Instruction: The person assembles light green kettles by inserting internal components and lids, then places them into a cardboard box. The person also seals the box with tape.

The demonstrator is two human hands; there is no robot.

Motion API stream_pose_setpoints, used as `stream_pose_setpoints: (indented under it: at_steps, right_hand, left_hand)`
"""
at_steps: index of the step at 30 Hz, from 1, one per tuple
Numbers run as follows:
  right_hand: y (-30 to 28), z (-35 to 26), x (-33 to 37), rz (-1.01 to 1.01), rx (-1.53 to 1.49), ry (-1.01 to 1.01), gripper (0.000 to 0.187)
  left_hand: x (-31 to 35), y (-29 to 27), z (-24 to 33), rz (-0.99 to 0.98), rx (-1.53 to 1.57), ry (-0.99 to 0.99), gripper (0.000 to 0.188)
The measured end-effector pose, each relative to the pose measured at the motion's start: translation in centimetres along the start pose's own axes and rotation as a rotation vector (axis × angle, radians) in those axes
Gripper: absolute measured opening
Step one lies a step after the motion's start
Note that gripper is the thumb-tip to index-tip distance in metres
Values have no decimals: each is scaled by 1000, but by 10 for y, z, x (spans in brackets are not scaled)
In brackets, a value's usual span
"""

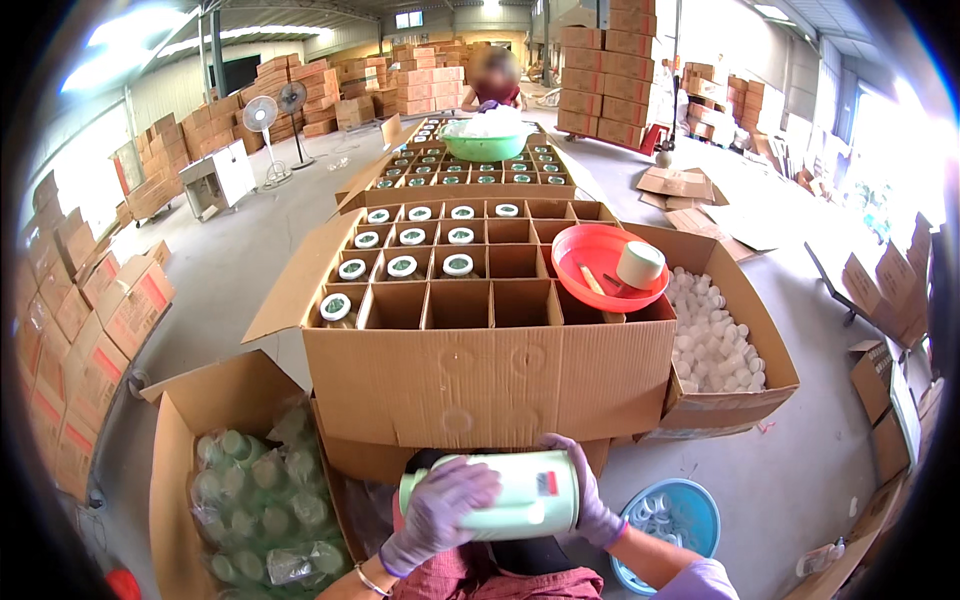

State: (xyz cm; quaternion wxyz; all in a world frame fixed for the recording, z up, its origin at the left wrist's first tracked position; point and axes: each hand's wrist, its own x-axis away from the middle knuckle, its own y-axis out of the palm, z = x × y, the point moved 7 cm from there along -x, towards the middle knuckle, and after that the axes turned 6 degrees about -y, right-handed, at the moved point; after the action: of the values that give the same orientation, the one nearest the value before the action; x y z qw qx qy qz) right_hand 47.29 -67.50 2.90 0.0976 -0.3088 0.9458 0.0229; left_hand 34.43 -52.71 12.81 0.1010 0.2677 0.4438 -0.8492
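Observation:
A pale green flask-like cylinder [525, 495] with a small red and white label lies sideways above my lap. My left hand [455, 500], in a thin greyish-purple glove, grips it near its left end, palm and fingers over its upper side. At the other end my right hand [590, 495], gloved alike, is wrapped around the flat end. Just beyond stands an open carton [480, 380] with cardboard dividers. Several upright bottles with white-rimmed, green-centred tops [412, 236] fill its left and back cells; some front and right cells hold nothing visible.
A red basin [570, 250] with a white cup and small tools rests on the carton's right corner. Right of it, a box [735, 400] holds white caps; below, a blue basin [705, 500] holds clear rings. Bagged green containers [265, 500] fill the left box. Another person [495, 85] is beyond the far cartons.

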Motion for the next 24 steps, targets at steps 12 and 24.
stream_pose_setpoints:
  at_steps: [12,24]
  right_hand:
    - [-5,65,0,197,-791,554,56]
    - [9,-7,-14,-129,4,-272,64]
  left_hand:
    - [-10,18,2,-27,-118,68,32]
    - [4,-4,-46,199,140,-228,18]
